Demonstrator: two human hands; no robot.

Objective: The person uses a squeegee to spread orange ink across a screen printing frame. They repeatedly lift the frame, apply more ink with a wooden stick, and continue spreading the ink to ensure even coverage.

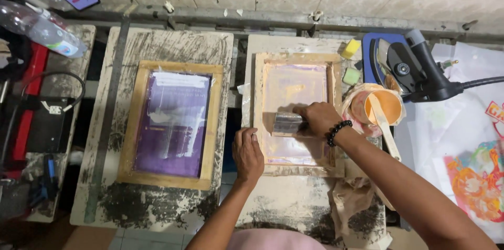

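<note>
Two wooden printing screens lie side by side. The right hand (318, 118) grips a squeegee (287, 123) on the right screen (295, 108), while the left hand (248, 153), fingers loosely curled, presses its left frame edge.

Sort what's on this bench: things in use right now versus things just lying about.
In use: squeegee in right hand; right-side wooden frame, steadied by left hand.
Lying about: left-side frame, paint cup, sponges, heat gun, bottle.
</note>
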